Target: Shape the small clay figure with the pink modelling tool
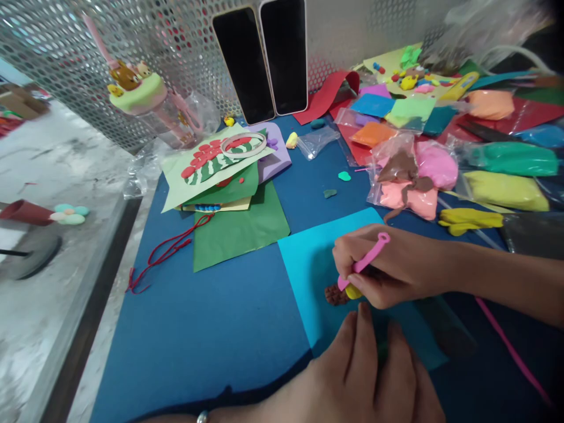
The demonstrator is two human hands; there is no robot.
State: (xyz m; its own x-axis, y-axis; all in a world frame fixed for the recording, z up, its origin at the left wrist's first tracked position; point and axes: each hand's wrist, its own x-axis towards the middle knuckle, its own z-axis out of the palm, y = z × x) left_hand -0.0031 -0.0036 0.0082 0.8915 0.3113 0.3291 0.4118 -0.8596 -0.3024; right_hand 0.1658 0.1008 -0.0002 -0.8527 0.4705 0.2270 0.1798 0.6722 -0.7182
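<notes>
My right hand [388, 267] pinches a pink plastic clay modelling tool [369, 254]. Its lower end touches the clay on a bright blue sheet of paper [304, 258]. A textured brown clay piece [336, 295] lies there, with a yellow clay piece [353, 291] beside it, partly hidden by my fingers. Just below, my left hand [370, 370] rests with fingers stretched over the sheet's lower part, close to the clay. A bit of dark green [382, 351] shows between those fingers; what it is I cannot tell.
Bagged coloured clay [436, 164] covers the right side, with a loose yellow lump [469, 221]. Stacked paper crafts [220, 164] and a red cord [171, 247] lie left. Two phones [264, 64] lean on the perforated metal panel [185, 47], near a lidded cup [150, 106].
</notes>
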